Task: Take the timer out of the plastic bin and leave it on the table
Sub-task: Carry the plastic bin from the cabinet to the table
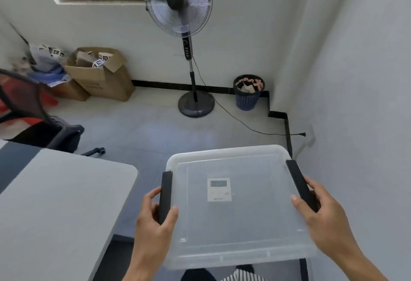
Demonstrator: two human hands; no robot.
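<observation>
A clear plastic bin (244, 243) with its lid on is held in front of me, to the right of the table (55, 203). Through the lid I see a white timer (219, 189) with a grey display lying flat near the bin's middle. My left hand (155, 220) grips the black latch handle (165, 194) on the bin's left side. My right hand (320, 214) grips the black latch handle (300, 183) on the right side. Both latches lie against the lid's edges.
A pedestal fan (180, 3) stands on the floor ahead, its cord running to the right wall. A blue waste basket (248, 94) sits in the corner. Cardboard boxes (100, 76) and a mesh office chair (24, 107) are at the left.
</observation>
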